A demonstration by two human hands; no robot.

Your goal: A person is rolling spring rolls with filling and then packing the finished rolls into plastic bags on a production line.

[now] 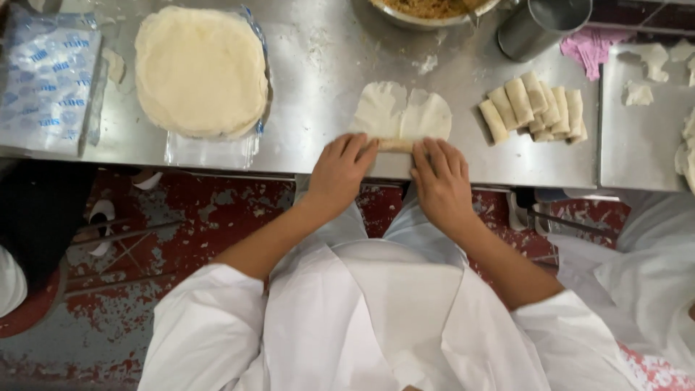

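**A:** On the steel worktable [318, 80], biggest thing first: what's that pale round stack at 10 o'clock from the hands?

**B:** Stack of round pastry wrappers [200, 70], sitting on its opened clear plastic bag. Further out at 9 o'clock there's a flat sealed packet [45, 76], blue and white print.

**A:** And at 12?

**B:** Edge of a metal bowl of filling [432, 10], with a steel cup [539, 25] at 1 o'clock. Below that, at 2 o'clock, a little pile of finished rolls [536, 107].

**A:** So what are the hands doing?

**B:** Left hand [341, 172] and right hand [439, 177] are side by side at the near table edge, fingers flat and pressing down on the rolled end of a half-rolled wrapper [402, 116]. The loose part of it fans out toward 12 o'clock. Neither hand is closed in a fist, just curled over the roll.
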